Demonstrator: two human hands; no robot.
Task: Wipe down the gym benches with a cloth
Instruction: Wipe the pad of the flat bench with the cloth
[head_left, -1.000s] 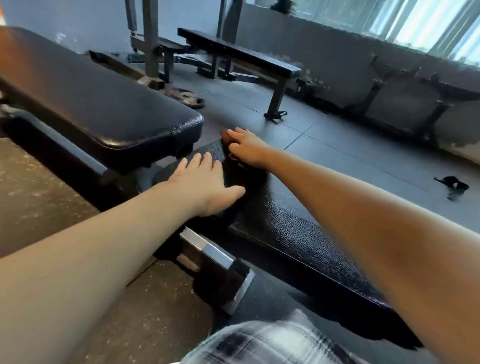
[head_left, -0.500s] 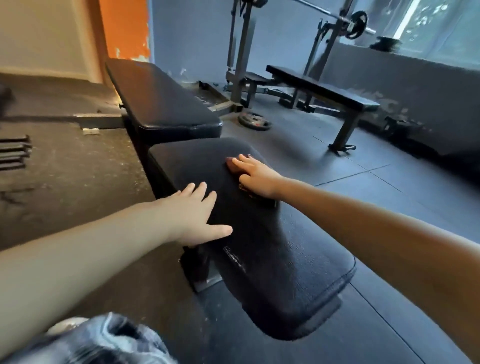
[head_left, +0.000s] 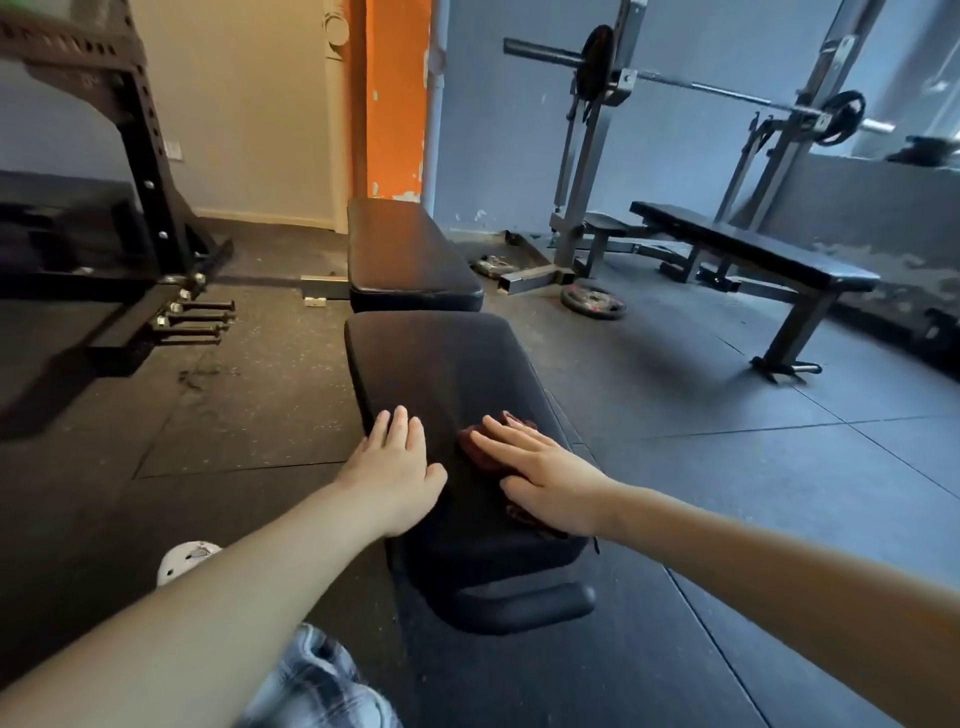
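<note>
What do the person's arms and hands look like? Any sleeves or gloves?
Both arms are bare right up to the picture's edge, with no sleeves showing. The left hand and right hand wear no gloves. No rings, watch or bands show.

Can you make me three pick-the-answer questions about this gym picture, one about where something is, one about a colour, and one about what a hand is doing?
1. Where is the cloth?
A. on the floor
B. on the near bench pad, under the right hand
C. hanging on the barbell

2. What colour is the cloth?
A. dark red
B. bright yellow
C. white

3. What is the left hand doing?
A. lifting a weight plate
B. holding the cloth
C. lying flat and open on the pad

Answers:
1 B, the cloth peeks out from under the right hand's fingers on the pad.
2 A, it shows dark red against the black pad.
3 C, its palm is down with fingers stretched, holding nothing.
</note>
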